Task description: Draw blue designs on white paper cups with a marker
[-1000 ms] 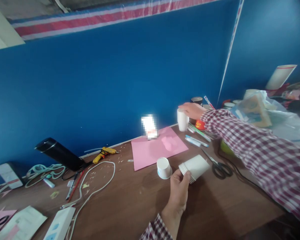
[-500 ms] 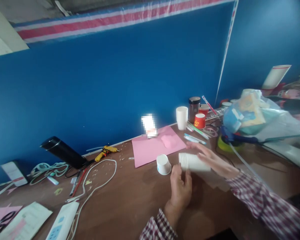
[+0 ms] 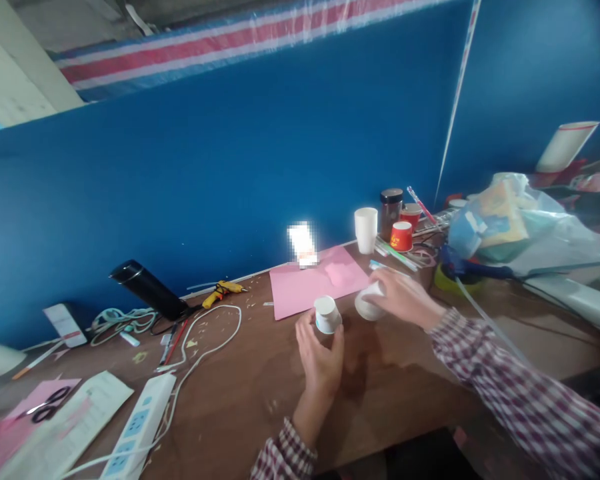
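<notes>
Near the table's middle, my left hand (image 3: 321, 347) has its thumb and fingers around the lower part of a small white paper cup (image 3: 326, 315), which stands upside down. To the right, my right hand (image 3: 403, 297) grips a stack of white paper cups (image 3: 370, 301), tilted, with the rims toward the table; my fingers cover part of it. Behind both hands lies a pink sheet (image 3: 300, 291) with a pink lump (image 3: 341, 272) on it. A bright, pixelated object (image 3: 303, 245) stands at the sheet's back edge.
Behind are a tall white cup stack (image 3: 366, 231), a red cup (image 3: 401, 237) and a dark jar (image 3: 391, 212). Plastic bags (image 3: 515, 213) sit at right. At left are a yellow glue gun (image 3: 223, 292), black bottle (image 3: 147, 288), power strip (image 3: 137, 427) and scissors (image 3: 50, 405).
My left hand has moved from the cup stack's rims to the single cup. My right hand has shifted left, and the stack, earlier lying sideways, is now tipped rims down. The view has shifted slightly.
</notes>
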`<state>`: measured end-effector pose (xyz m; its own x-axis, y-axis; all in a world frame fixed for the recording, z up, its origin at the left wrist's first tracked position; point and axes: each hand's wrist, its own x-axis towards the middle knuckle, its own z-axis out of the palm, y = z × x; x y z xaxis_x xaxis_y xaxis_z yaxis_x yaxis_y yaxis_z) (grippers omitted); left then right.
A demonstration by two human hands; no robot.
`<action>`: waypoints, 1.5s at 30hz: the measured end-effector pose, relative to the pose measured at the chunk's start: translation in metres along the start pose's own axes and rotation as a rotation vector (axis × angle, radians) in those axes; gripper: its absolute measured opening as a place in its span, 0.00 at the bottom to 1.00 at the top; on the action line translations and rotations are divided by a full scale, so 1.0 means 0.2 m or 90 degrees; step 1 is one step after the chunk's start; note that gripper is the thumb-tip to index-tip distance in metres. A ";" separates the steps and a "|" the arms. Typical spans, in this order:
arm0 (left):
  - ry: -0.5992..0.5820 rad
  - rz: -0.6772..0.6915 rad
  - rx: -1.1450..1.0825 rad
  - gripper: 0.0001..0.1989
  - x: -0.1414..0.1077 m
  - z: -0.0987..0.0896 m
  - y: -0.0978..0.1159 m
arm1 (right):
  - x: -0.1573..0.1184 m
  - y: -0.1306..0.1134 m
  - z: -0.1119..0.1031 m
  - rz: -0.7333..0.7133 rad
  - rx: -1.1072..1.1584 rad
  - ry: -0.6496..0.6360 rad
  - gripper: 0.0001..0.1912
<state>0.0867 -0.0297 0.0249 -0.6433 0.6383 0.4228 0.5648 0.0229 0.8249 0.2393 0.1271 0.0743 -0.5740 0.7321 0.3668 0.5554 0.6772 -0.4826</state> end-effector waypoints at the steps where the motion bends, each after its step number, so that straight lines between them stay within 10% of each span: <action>1: -0.004 -0.009 0.025 0.27 0.03 -0.02 -0.02 | 0.01 -0.02 0.02 -0.027 -0.034 -0.021 0.15; 8: -0.162 -0.088 0.049 0.34 0.16 -0.01 -0.12 | -0.02 -0.02 0.19 -0.042 0.082 0.027 0.39; 20: -0.138 -0.118 -0.182 0.27 0.23 -0.02 -0.15 | -0.06 0.00 0.30 -0.014 0.271 -0.014 0.28; 37: -0.124 -0.427 -0.822 0.18 0.33 -0.17 -0.24 | -0.06 -0.09 0.49 -0.039 0.257 -0.057 0.38; 45: -0.100 -0.463 -0.896 0.23 0.34 -0.20 -0.26 | -0.06 -0.11 0.48 -0.071 0.238 -0.052 0.41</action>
<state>-0.0060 -0.0181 0.0259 -0.4432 0.8808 -0.1668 -0.7906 -0.2963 0.5359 0.1758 0.0964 0.0036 -0.6729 0.6374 0.3755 0.2389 0.6676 -0.7052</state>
